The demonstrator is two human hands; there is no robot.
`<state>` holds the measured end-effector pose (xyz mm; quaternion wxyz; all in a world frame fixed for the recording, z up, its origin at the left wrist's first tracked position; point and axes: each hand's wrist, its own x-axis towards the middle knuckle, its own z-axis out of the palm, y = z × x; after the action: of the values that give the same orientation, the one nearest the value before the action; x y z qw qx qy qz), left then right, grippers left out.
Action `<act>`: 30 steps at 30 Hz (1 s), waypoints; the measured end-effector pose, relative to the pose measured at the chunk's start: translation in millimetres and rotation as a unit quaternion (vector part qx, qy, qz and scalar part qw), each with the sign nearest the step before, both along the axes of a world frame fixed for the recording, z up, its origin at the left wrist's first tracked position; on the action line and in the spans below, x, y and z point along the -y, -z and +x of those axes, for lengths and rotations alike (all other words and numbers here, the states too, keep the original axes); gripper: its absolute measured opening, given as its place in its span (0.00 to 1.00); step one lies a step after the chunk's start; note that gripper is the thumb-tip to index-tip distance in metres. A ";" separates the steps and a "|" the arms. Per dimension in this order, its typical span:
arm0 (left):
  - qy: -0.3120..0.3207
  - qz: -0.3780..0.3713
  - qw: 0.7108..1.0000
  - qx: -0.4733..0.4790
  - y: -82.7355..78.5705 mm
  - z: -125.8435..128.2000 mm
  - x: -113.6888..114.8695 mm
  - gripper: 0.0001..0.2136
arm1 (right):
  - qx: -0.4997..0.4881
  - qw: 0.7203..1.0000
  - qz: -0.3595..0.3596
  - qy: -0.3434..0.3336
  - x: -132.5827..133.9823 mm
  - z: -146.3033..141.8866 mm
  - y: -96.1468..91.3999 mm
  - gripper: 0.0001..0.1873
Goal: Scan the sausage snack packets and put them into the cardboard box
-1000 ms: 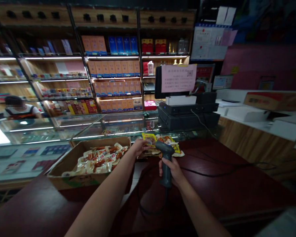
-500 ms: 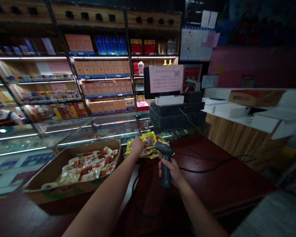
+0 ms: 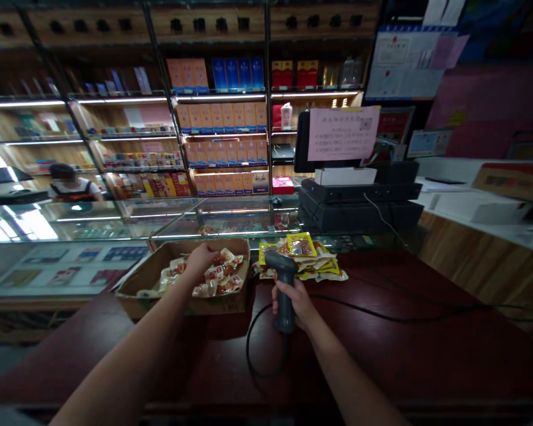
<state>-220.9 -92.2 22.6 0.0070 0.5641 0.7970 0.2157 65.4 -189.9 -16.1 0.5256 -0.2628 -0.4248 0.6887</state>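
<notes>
My right hand (image 3: 293,300) is wrapped round the handle of a dark barcode scanner (image 3: 281,278), held upright over the dark red counter (image 3: 404,349). Its head points toward a pile of yellow snack packets (image 3: 306,257) lying just beyond it. My left hand (image 3: 201,260) reaches into a cardboard box (image 3: 160,269) full of red-and-white snack packets (image 3: 215,278). Its fingers curl down onto the packets; whether they grip one is hidden.
A black cable (image 3: 382,313) runs from the scanner across the counter to the right. A cash register with a screen and pink notice (image 3: 342,133) stands behind. A glass display case (image 3: 115,225) lies left, lit shelves of boxes behind, and a person (image 3: 68,186) beyond the glass.
My left hand has left the yellow packets and moved left into the cardboard box. The scanner stays in my right hand. The camera view has swung to the left.
</notes>
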 end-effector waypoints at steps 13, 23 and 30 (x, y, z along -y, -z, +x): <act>0.139 -0.065 0.982 -0.109 5.3 -10.4 -14.0 0.11 | -0.041 0.998 0.018 -0.043 -6.9 -40.0 29.3 0.18; 0.127 -0.087 0.986 -0.060 33.5 -12.9 -33.2 0.12 | -0.040 0.997 0.026 -0.059 -8.1 -37.2 32.1 0.18; 0.168 0.081 0.890 0.416 6.7 -20.5 -12.3 0.13 | -0.035 0.997 0.033 -0.064 -7.2 -39.2 31.1 0.19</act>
<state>-241.4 -79.8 15.8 0.3281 0.5470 0.5943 0.4898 26.2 -182.7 -47.2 0.5031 -0.1930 -0.4442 0.7157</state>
